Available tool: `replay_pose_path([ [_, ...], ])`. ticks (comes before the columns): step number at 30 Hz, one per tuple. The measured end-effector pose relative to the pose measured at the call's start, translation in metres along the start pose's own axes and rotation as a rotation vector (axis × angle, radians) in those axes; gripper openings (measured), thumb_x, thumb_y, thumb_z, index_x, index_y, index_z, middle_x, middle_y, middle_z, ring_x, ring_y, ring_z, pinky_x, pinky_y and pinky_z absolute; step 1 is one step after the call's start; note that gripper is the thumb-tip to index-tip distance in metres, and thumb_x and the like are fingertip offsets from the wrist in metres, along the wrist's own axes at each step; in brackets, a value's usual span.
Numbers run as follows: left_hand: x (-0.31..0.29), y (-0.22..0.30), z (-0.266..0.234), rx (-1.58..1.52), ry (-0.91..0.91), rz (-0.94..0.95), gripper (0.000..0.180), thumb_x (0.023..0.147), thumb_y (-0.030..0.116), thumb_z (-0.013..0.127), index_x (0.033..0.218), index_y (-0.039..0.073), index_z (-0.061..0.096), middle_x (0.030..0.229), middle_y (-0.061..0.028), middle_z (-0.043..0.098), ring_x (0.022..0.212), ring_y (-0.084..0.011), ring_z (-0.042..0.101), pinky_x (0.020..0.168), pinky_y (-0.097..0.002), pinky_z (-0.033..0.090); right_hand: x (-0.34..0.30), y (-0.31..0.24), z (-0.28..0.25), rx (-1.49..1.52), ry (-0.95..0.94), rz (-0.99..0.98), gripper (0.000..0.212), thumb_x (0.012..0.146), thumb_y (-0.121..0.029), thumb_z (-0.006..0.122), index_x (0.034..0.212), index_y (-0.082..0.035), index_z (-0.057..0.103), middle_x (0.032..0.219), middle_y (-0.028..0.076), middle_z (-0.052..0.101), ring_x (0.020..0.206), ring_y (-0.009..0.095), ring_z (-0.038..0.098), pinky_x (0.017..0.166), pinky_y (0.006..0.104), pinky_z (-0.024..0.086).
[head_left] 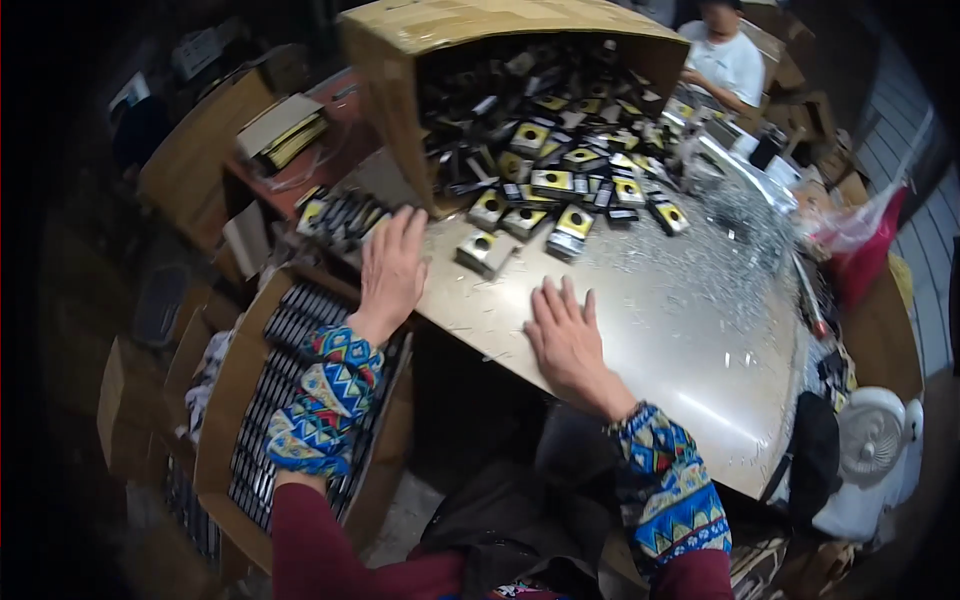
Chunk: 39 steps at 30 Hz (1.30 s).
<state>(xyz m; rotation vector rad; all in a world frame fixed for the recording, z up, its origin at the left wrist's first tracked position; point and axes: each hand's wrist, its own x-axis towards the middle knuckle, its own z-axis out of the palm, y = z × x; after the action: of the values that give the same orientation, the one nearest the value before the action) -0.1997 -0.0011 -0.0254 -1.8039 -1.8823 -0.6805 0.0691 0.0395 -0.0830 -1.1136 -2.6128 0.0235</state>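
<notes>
My left hand [394, 268] reaches over the left edge of the metal-topped table [660, 330], its fingers stretched out. Just beyond it lies a row of small black-and-yellow boxes [338, 222]; whether the fingertips touch them I cannot tell. My right hand [568, 340] is at the table's near part, palm down, fingers extended, with nothing held. Between and beyond my hands are a small silver-and-yellow box [486, 252] with a dark round spot and another small box [570, 232]. Many more spill from a large cardboard carton [385, 80] lying on its side.
Below my left forearm stands an open carton [222, 440] packed with rows of dark boxes. Small shiny pieces [735, 235] are strewn over the table's right side. A white fan [870, 440] stands at the right. Across the table is another person [728, 65] in a white shirt.
</notes>
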Motion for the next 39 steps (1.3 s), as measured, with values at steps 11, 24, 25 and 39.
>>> replay_pose_path([
  [11,0.048,0.023,0.051,-0.272,-0.56,0.303,0.055,0.074,0.031,0.077,0.115,0.002,0.054,0.11,-0.0174,0.055,0.107,-0.0362,0.053,0.092,-0.0443,0.043,-0.085,0.163,-0.042,-0.094,-0.076,0.464,0.055,0.102,-0.039,0.038,0.141,0.0,0.038,0.15,0.019,0.036,0.14,0.042,0.029,0.111,0.0599,0.022],
  [24,-0.077,0.158,-0.025,-1.504,-0.702,-0.281,0.046,0.093,0.016,0.054,0.135,0.001,0.043,0.113,-0.0113,0.059,0.098,-0.0177,0.056,0.086,-0.0305,0.046,-0.128,-0.017,-0.08,1.182,0.181,0.695,0.025,0.097,-0.019,0.059,0.111,0.0,0.066,0.068,0.0,0.06,0.058,0.005,0.054,0.052,0.0206,0.044],
  [25,-0.084,0.159,-0.041,-1.394,-0.814,-0.267,0.043,0.092,0.014,0.056,0.132,0.0,0.046,0.112,-0.0126,0.058,0.099,-0.0182,0.056,0.087,-0.0306,0.046,-0.13,-0.024,-0.078,1.192,0.167,0.712,0.025,0.097,-0.019,0.059,0.111,0.0,0.066,0.068,0.0,0.06,0.058,0.005,0.054,0.052,0.0206,0.044],
  [39,-0.269,0.152,-0.04,-1.563,-1.144,-1.172,0.025,0.098,0.021,0.056,0.117,0.005,0.053,0.104,-0.0056,0.06,0.095,-0.0117,0.059,0.082,-0.0284,0.05,-0.247,-0.112,0.028,1.896,-0.258,1.365,0.017,0.096,-0.015,0.056,0.107,-0.002,0.055,0.069,0.002,0.057,0.053,0.011,0.057,0.047,0.0241,0.051],
])
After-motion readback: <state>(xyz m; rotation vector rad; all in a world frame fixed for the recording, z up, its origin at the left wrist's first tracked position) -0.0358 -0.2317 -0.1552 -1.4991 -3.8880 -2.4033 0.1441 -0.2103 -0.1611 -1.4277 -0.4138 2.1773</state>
